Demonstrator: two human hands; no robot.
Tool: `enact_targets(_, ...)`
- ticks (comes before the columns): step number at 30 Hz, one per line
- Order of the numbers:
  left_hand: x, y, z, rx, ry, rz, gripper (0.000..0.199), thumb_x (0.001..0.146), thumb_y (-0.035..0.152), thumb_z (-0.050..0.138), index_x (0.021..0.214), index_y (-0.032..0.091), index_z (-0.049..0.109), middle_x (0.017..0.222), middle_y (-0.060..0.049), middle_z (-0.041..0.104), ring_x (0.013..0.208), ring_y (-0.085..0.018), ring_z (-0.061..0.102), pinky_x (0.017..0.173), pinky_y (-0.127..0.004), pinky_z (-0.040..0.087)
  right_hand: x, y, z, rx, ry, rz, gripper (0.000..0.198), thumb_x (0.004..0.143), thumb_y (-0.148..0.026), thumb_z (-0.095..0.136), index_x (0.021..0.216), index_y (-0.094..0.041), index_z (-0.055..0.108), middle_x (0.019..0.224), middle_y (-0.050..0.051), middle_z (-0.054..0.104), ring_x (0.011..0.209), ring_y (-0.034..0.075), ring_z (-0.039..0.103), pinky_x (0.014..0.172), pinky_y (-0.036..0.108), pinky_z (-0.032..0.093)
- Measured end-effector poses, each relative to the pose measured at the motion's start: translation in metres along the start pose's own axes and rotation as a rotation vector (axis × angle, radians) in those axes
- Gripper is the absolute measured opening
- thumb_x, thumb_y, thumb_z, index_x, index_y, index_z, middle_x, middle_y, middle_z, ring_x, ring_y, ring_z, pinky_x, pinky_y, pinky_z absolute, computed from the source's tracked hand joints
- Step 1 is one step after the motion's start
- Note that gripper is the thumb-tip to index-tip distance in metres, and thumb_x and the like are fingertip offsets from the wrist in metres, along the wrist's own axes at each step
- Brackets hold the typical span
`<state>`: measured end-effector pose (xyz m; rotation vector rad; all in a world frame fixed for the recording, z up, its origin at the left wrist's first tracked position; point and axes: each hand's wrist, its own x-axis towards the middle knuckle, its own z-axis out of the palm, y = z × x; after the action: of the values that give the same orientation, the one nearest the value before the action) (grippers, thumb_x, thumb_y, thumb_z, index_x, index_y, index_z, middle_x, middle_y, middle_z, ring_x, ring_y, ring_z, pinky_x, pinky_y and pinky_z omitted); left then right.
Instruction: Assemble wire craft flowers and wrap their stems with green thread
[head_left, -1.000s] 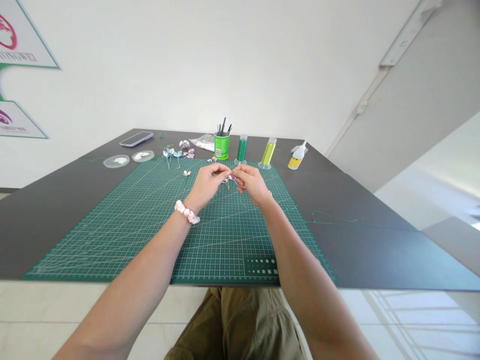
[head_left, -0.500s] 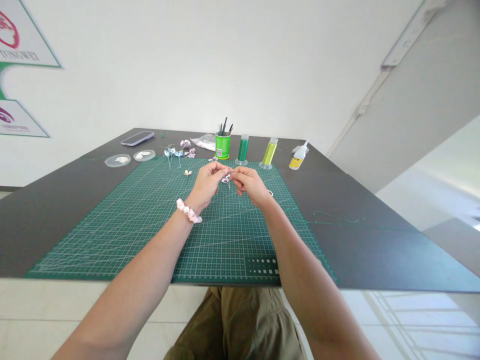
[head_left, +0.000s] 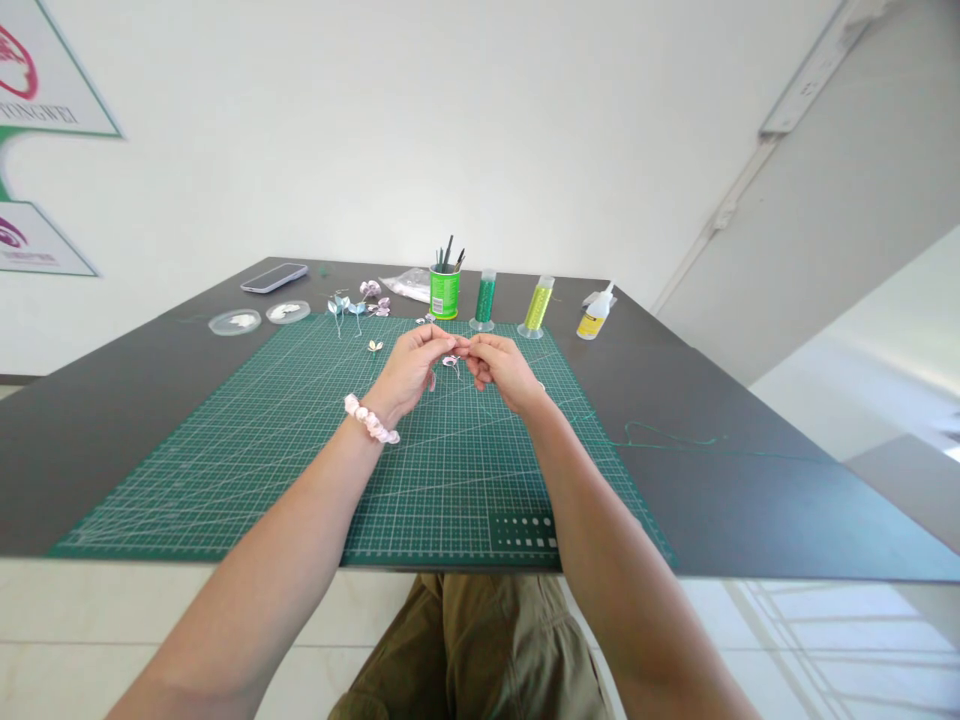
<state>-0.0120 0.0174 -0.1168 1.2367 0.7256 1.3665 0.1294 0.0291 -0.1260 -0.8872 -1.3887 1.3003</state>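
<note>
Over the far part of the green cutting mat [head_left: 300, 450], both hands meet fingertip to fingertip. My left hand [head_left: 411, 368], with a pink scrunchie [head_left: 371, 419] on its wrist, pinches something too small to make out. Thumb and forefinger of my right hand [head_left: 504, 368] are pressed together at the same spot; what they hold is hidden. A small pinkish-white flower [head_left: 451, 361] with thin stems shows just below and between the fingers. A cream flower piece [head_left: 375, 346] lies on the mat left of my hands.
Behind my hands stand a green can of tools [head_left: 445, 293], a green thread spool [head_left: 484, 302], a yellow spool [head_left: 536, 308] and a glue bottle [head_left: 595, 315]. Blue flowers [head_left: 346, 306], purple flowers [head_left: 371, 290], two shallow dishes [head_left: 235, 322] and a phone [head_left: 275, 278] lie left. Green thread [head_left: 667, 436] trails right.
My fingertips have come closer together, and my left wrist has shifted slightly left. The things on the table stay where they were.
</note>
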Motion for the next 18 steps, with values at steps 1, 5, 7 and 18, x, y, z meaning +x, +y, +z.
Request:
enact_targets(1, 0.0003, 0.0005, 0.0003, -0.013, -0.004, -0.006, 0.015, 0.076, 0.008, 0.059, 0.062, 0.015, 0.058, 0.066, -0.001, 0.069, 0.071, -0.011, 0.065, 0.084, -0.029, 0.047, 0.001, 0.0005, -0.0003, -0.009, 0.034, -0.006, 0.014, 0.075, -0.019, 0.055, 0.061, -0.017, 0.057, 0.05, -0.005, 0.051, 0.036, 0.005, 0.034, 0.035, 0.019, 0.036)
enact_targets(5, 0.0005, 0.0018, 0.0009, -0.018, -0.001, -0.028, 0.014, 0.076, 0.008, 0.06, 0.064, 0.014, 0.058, 0.065, 0.0, 0.068, 0.068, -0.01, 0.064, 0.085, -0.029, 0.047, 0.0048, 0.0019, -0.0029, -0.023, 0.238, -0.08, 0.01, 0.075, -0.024, 0.058, 0.068, -0.017, 0.063, 0.066, -0.001, 0.06, 0.045, 0.007, 0.044, 0.039, 0.021, 0.04)
enact_targets(7, 0.0006, 0.0011, 0.0006, -0.004, 0.0, -0.036, 0.014, 0.077, 0.009, 0.06, 0.064, 0.014, 0.058, 0.065, 0.0, 0.068, 0.067, -0.01, 0.064, 0.085, -0.029, 0.047, 0.0055, 0.0021, -0.0036, -0.009, 0.253, -0.147, 0.01, 0.074, -0.027, 0.062, 0.073, -0.018, 0.066, 0.075, 0.0, 0.063, 0.057, 0.01, 0.051, 0.046, 0.021, 0.044)
enact_targets(18, 0.001, -0.0046, -0.0011, 0.088, 0.025, -0.07, 0.012, 0.075, 0.013, 0.062, 0.063, 0.015, 0.059, 0.064, -0.002, 0.065, 0.062, -0.01, 0.057, 0.058, -0.022, 0.042, 0.0043, 0.0061, 0.0037, -0.038, 0.149, -0.256, 0.008, 0.069, -0.026, 0.068, 0.068, -0.018, 0.066, 0.067, -0.002, 0.063, 0.067, 0.013, 0.055, 0.074, 0.03, 0.044)
